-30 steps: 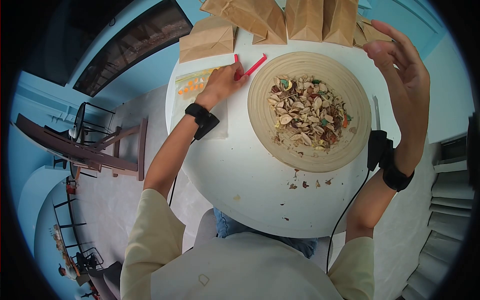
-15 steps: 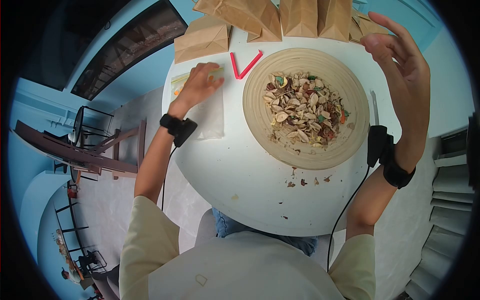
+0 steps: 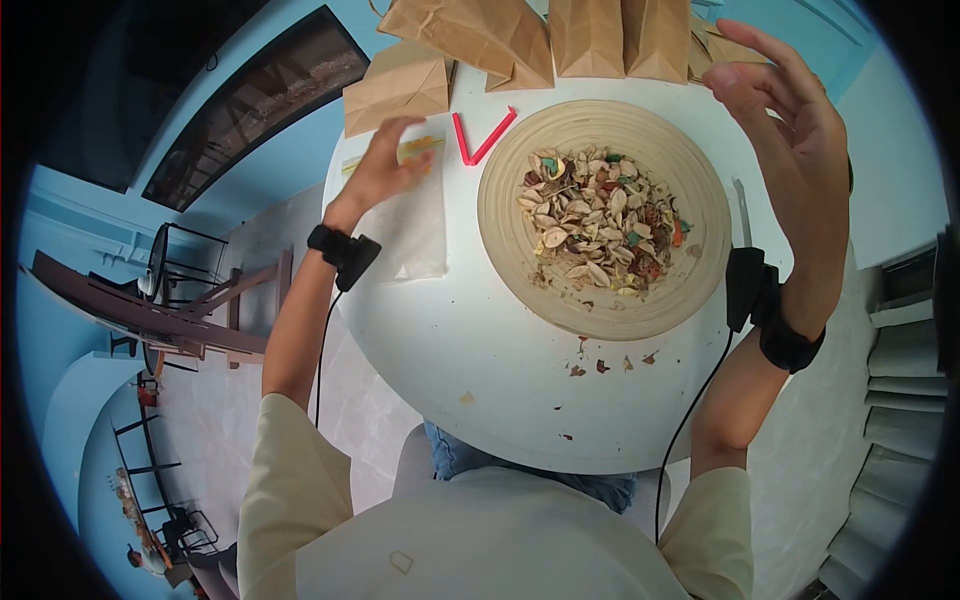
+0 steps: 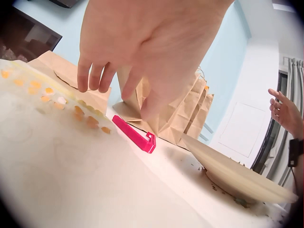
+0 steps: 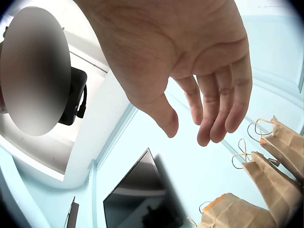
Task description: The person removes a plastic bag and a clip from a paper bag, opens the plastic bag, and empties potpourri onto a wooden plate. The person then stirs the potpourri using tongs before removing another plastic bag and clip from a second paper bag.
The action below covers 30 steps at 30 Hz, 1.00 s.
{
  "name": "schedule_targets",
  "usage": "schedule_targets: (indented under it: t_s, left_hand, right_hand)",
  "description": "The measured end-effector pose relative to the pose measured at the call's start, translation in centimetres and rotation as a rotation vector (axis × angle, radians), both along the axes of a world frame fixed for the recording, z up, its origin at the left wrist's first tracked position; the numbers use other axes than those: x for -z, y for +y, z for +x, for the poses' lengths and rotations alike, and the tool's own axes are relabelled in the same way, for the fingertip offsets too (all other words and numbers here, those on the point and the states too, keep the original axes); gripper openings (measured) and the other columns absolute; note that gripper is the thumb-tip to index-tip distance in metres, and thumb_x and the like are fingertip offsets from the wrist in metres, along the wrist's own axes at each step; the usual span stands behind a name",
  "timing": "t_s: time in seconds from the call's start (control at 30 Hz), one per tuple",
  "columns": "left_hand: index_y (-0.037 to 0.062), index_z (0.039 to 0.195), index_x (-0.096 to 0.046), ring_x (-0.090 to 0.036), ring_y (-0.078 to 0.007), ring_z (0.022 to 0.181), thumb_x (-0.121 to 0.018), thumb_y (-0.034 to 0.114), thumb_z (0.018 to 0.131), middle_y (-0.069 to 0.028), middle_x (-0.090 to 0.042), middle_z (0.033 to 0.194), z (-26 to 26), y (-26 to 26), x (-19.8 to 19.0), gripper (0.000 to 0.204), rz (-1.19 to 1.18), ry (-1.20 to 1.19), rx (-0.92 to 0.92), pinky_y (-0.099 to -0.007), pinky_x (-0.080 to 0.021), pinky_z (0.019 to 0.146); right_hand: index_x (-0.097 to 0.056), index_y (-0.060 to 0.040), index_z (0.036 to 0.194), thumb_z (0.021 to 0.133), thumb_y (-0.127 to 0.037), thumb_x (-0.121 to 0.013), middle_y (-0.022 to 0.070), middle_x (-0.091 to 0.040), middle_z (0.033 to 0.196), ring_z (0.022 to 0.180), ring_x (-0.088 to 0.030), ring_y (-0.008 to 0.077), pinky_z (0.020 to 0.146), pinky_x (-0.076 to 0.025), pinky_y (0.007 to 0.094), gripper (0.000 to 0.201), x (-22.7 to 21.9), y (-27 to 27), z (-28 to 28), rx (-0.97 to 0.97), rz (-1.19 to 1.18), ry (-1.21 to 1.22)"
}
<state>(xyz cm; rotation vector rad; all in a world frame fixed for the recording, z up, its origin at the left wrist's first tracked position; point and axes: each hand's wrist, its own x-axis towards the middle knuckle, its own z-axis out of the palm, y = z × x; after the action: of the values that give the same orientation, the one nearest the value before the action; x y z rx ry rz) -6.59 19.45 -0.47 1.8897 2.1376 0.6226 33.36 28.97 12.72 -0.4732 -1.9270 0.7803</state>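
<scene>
My left hand (image 3: 378,175) hovers, fingers spread and holding nothing, over the top of a clear zip bag (image 3: 412,245). Orange spots (image 4: 91,122) dot the bag near its yellowish zip line. Right of the bag lies a pink-red bag clip (image 3: 492,139), unfolded into a V. My right hand (image 3: 800,150) is raised past the far right of a round wooden plate (image 3: 503,240). Its fingers are loosely bent with nothing between them. A heap of dried petals and leaves (image 3: 590,220) fills the middle of the plate.
Brown paper bags (image 3: 590,40) stand along the far edge of the round white table (image 3: 470,340). A folded paper bag (image 3: 398,88) lies at the back left. A thin metal blade (image 3: 742,210) shows right of the plate. Leaf crumbs (image 3: 603,366) lie in front of it.
My left hand has drawn back from the bag clip, moving left over the zip bag. The clip stays in its V on the table. My right hand stays raised.
</scene>
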Motion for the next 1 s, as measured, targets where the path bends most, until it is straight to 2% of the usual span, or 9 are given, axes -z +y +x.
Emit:
schedule_targets:
  t_s: [0.17, 0.27, 0.4, 0.47, 0.6, 0.67, 0.73, 0.9, 1.0]
  left_hand:
    - [0.0073, 0.145, -0.029, -0.054, -0.0301, 0.114, -0.071, 0.030, 0.086, -0.0221, -0.048, 0.130, -2.3, 5.6, -2.2, 0.076, 0.403, -0.177, -0.088, -0.0409, -0.047, 0.093]
    - [0.0050, 0.147, -0.023, -0.057, -0.0296, 0.108, -0.074, 0.033, 0.083, -0.0254, -0.049, 0.127, -3.3, 8.7, -4.0, 0.086, 0.519, -0.198, -0.244, -0.0389, -0.050, 0.088]
    - [0.0026, 0.146, -0.026, -0.058, -0.0281, 0.108, -0.078, 0.036, 0.080, -0.0248, -0.052, 0.124, -5.3, 12.0, -5.4, 0.090, 0.548, 0.029, -0.313, -0.0379, -0.051, 0.086]
    - [-0.0030, 0.138, -0.036, -0.062, -0.0262, 0.104, -0.076, 0.035, 0.082, -0.0222, -0.057, 0.118, -5.6, 13.0, -5.9, 0.078, 0.353, -0.309, -0.279, -0.0370, -0.054, 0.085]
    - [-0.0039, 0.131, -0.043, -0.063, -0.0229, 0.105, -0.071, 0.034, 0.088, -0.0157, -0.060, 0.115, -5.4, 13.6, -6.9, 0.064, 0.247, -0.524, -0.334, -0.0357, -0.056, 0.089]
    - [-0.0052, 0.117, -0.050, -0.067, -0.0216, 0.096, -0.067, 0.023, 0.092, -0.0135, -0.063, 0.108, -4.9, 13.6, -7.4, 0.042, 0.247, -0.665, -0.313, -0.0353, -0.058, 0.089]
    - [-0.0055, 0.114, -0.050, -0.068, -0.0227, 0.094, -0.066, 0.019, 0.092, -0.0151, -0.063, 0.107, -4.4, 13.8, -7.9, 0.036, 0.311, -0.633, -0.280, -0.0342, -0.060, 0.084]
    - [-0.0045, 0.111, -0.053, -0.069, -0.0219, 0.093, -0.065, 0.015, 0.092, -0.0151, -0.065, 0.106, -3.2, 13.9, -9.7, 0.029, 0.504, -0.613, -0.150, -0.0318, -0.061, 0.080]
    - [-0.0046, 0.109, -0.053, -0.068, -0.0222, 0.096, -0.064, 0.014, 0.093, -0.0150, -0.065, 0.106, -1.1, 11.7, -12.3, 0.027, 0.471, -0.706, 0.213, -0.0343, -0.060, 0.084]
  right_hand:
    - [-0.058, -0.0029, 0.128, 0.094, -0.017, -0.063, 0.0050, -0.067, 0.095, 0.090, -0.063, 0.0086, 0.085, -0.050, 0.0241, 0.037, 0.4, 1.6, 0.4, 0.037, -0.024, -0.073]
    - [-0.058, -0.0027, 0.127, 0.094, -0.017, -0.064, 0.0053, -0.067, 0.094, 0.089, -0.063, 0.0088, 0.084, -0.051, 0.0236, 0.037, 0.5, 0.1, -0.3, -0.062, 0.014, 0.133]
    - [-0.058, -0.0035, 0.127, 0.093, -0.018, -0.065, 0.0044, -0.068, 0.094, 0.089, -0.063, 0.0080, 0.082, -0.051, 0.0230, 0.037, 0.2, 0.0, -0.1, -0.040, -0.045, 0.119]
    - [-0.059, -0.0038, 0.127, 0.093, -0.019, -0.066, 0.0041, -0.068, 0.094, 0.089, -0.063, 0.0076, 0.082, -0.051, 0.0229, 0.038, 0.2, 0.0, -0.2, -0.034, -0.061, 0.118]
    - [-0.059, -0.0045, 0.126, 0.092, -0.021, -0.067, 0.0034, -0.068, 0.093, 0.088, -0.063, 0.0070, 0.079, -0.052, 0.0228, 0.039, 0.8, 0.7, -0.2, -0.061, -0.061, 0.145]
    - [-0.059, -0.0051, 0.126, 0.092, -0.023, -0.067, 0.0033, -0.068, 0.092, 0.088, -0.063, 0.0070, 0.079, -0.051, 0.0228, 0.039, 0.2, 0.8, 0.2, -0.061, -0.059, 0.151]
    - [-0.060, -0.0069, 0.125, 0.091, -0.025, -0.068, 0.0036, -0.068, 0.091, 0.088, -0.064, 0.0075, 0.077, -0.051, 0.0228, 0.039, -1.7, 1.0, 1.2, -0.104, -0.138, -0.093]
    - [-0.061, -0.0076, 0.124, 0.091, -0.025, -0.069, 0.0043, -0.069, 0.091, 0.088, -0.065, 0.0087, 0.076, -0.051, 0.0234, 0.039, -1.7, -0.1, 0.2, 0.084, -0.074, -0.169]
    - [-0.061, -0.0067, 0.124, 0.091, -0.025, -0.069, 0.0049, -0.069, 0.091, 0.088, -0.065, 0.0093, 0.077, -0.052, 0.0247, 0.039, -0.1, 1.5, 0.3, 0.077, -0.064, -0.143]
